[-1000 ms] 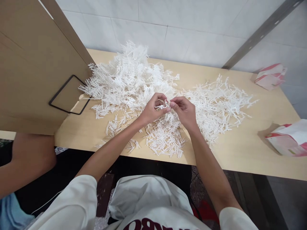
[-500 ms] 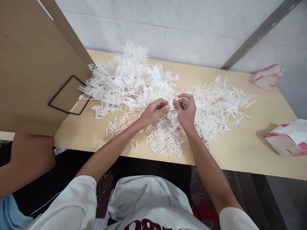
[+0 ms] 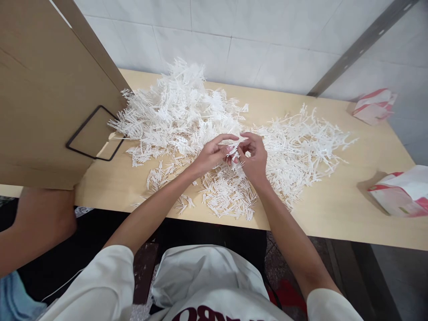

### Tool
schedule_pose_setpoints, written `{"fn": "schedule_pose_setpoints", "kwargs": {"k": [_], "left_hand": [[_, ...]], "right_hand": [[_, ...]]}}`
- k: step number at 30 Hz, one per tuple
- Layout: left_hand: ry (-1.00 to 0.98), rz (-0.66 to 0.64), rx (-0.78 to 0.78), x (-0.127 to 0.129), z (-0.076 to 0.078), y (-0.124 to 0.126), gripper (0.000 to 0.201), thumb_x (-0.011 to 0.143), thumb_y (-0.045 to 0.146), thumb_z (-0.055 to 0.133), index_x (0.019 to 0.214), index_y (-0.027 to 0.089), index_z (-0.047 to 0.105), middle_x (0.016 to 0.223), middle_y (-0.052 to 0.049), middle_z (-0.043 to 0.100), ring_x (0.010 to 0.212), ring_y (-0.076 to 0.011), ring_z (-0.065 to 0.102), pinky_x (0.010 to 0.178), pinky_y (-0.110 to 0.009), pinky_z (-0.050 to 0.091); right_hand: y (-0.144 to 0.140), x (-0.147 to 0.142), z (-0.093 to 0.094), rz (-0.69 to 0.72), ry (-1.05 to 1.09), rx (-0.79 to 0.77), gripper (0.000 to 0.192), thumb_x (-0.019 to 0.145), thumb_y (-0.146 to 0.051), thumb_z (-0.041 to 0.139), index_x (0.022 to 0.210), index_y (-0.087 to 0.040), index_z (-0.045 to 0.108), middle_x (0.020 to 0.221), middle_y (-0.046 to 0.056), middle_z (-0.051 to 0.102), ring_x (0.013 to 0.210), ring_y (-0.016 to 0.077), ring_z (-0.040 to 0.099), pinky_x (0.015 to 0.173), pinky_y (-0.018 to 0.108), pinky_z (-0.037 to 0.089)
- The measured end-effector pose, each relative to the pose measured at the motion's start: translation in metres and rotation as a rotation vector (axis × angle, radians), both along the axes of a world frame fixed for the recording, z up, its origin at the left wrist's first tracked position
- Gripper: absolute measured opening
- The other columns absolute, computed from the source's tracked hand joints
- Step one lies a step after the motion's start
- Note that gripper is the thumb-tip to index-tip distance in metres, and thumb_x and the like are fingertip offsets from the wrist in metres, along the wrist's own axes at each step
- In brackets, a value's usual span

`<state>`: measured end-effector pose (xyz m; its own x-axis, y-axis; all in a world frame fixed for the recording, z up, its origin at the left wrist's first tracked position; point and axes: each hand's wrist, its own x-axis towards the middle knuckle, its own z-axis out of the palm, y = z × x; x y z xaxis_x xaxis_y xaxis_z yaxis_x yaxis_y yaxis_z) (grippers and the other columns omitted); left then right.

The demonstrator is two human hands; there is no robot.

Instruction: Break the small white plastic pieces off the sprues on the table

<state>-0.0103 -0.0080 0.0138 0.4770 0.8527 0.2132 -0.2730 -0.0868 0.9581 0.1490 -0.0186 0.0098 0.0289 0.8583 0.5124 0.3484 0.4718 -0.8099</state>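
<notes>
Two hands pinching one white plastic piece above a table strewn with the same.

Light wooden table (image 3: 347,214) carrying a big heap of white plastic pieces (image 3: 177,111) at the back left, a flatter spread (image 3: 301,147) to the right, a small pile of short sticks (image 3: 229,196) at the near edge; cardboard box (image 3: 43,93) standing at the left; red-and-white bags (image 3: 401,194) far right. Left hand (image 3: 210,156) and right hand (image 3: 256,158) meeting over the middle, fingers closed on one small plastic piece (image 3: 234,151) between them, long axis hard to tell, roughly left to right, both hands equally near. Another person's arm (image 3: 33,232) low at the left.
</notes>
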Motion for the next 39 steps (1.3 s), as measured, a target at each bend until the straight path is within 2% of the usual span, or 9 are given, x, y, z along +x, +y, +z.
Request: {"fn": "schedule_pose_setpoints", "kwargs": {"k": [10, 16, 20, 23, 26, 29, 33, 35, 39], "left_hand": [[-0.056, -0.04, -0.032, -0.002, -0.01, 0.005, 0.021, 0.083, 0.022, 0.063, 0.104, 0.025, 0.067, 0.099, -0.002, 0.068, 0.07, -0.0109, 0.068, 0.066, -0.026, 0.056], [-0.03, -0.112, -0.039, -0.005, -0.003, 0.001, 0.021, 0.081, 0.029, 0.068, 0.101, 0.021, 0.065, 0.072, 0.001, 0.067, 0.068, -0.0112, 0.069, 0.068, -0.026, 0.056], [0.0, 0.027, -0.037, 0.0, 0.0, 0.001, 0.029, 0.079, 0.038, 0.071, 0.096, 0.018, 0.059, 0.063, 0.003, 0.067, 0.052, -0.0074, 0.062, 0.054, -0.021, 0.05], [0.012, 0.172, -0.024, 0.003, -0.003, 0.003, 0.036, 0.075, 0.044, 0.073, 0.092, 0.018, 0.056, 0.058, 0.005, 0.063, 0.046, -0.0065, 0.057, 0.049, -0.02, 0.046], [0.053, 0.312, 0.095, 0.004, -0.007, 0.006, 0.034, 0.073, 0.046, 0.074, 0.085, 0.018, 0.059, 0.062, 0.004, 0.06, 0.051, -0.0048, 0.054, 0.049, -0.018, 0.043], [0.118, 0.433, 0.262, 0.003, -0.01, 0.009, 0.029, 0.074, 0.045, 0.074, 0.079, 0.018, 0.064, 0.082, 0.0, 0.061, 0.065, -0.0048, 0.054, 0.054, -0.017, 0.043], [0.116, 0.393, 0.319, 0.0, -0.01, 0.01, 0.024, 0.083, 0.044, 0.065, 0.088, 0.021, 0.067, 0.104, -0.004, 0.06, 0.077, -0.0075, 0.055, 0.058, -0.019, 0.045], [0.105, 0.367, 0.338, -0.001, -0.009, 0.008, 0.022, 0.086, 0.042, 0.061, 0.095, 0.023, 0.066, 0.107, -0.004, 0.06, 0.08, -0.0088, 0.055, 0.062, -0.02, 0.046], [0.1, 0.437, 0.385, -0.001, -0.004, 0.004, 0.019, 0.084, 0.039, 0.065, 0.093, 0.023, 0.067, 0.107, -0.004, 0.059, 0.081, -0.0095, 0.053, 0.065, -0.022, 0.045]], "right_hand": [[-0.001, -0.001, 0.0, 0.003, -0.023, -0.003, 0.013, 0.087, -0.029, 0.058, 0.099, -0.03, 0.06, 0.083, -0.003, 0.065, 0.068, 0.0103, 0.058, 0.065, 0.028, 0.048], [0.0, -0.001, 0.002, 0.065, -0.118, -0.031, 0.009, 0.087, -0.03, 0.057, 0.092, -0.028, 0.064, 0.088, -0.002, 0.068, 0.071, 0.0111, 0.059, 0.066, 0.028, 0.049], [-0.004, -0.001, 0.004, 0.001, -0.024, -0.022, 0.02, 0.093, -0.04, 0.049, 0.099, -0.029, 0.065, 0.088, 0.0, 0.067, 0.074, 0.0118, 0.06, 0.069, 0.03, 0.05], [-0.006, 0.001, 0.005, 0.043, 0.035, -0.002, 0.035, 0.095, -0.049, 0.038, 0.103, -0.029, 0.065, 0.087, 0.001, 0.066, 0.071, 0.0119, 0.059, 0.067, 0.03, 0.051], [-0.006, 0.002, 0.005, 0.099, -0.079, 0.035, 0.033, 0.083, -0.052, 0.061, 0.107, -0.03, 0.064, 0.097, 0.001, 0.068, 0.072, 0.0122, 0.059, 0.068, 0.031, 0.053], [-0.005, 0.001, 0.003, 0.069, -0.176, 0.072, 0.035, 0.076, -0.046, 0.071, 0.106, -0.029, 0.064, 0.099, 0.0, 0.071, 0.071, 0.0116, 0.061, 0.068, 0.03, 0.055], [-0.005, 0.001, 0.003, 0.049, -0.12, 0.034, 0.022, 0.086, -0.042, 0.061, 0.103, -0.028, 0.065, 0.094, -0.002, 0.072, 0.069, 0.01, 0.066, 0.067, 0.027, 0.054], [-0.006, 0.002, 0.004, 0.038, -0.092, -0.004, 0.02, 0.091, -0.041, 0.055, 0.102, -0.028, 0.064, 0.087, -0.002, 0.071, 0.066, 0.0095, 0.066, 0.063, 0.026, 0.052], [-0.005, 0.001, 0.006, 0.014, -0.097, -0.07, 0.02, 0.093, -0.041, 0.051, 0.096, -0.025, 0.064, 0.074, -0.003, 0.067, 0.063, 0.0093, 0.062, 0.061, 0.026, 0.049]]}}
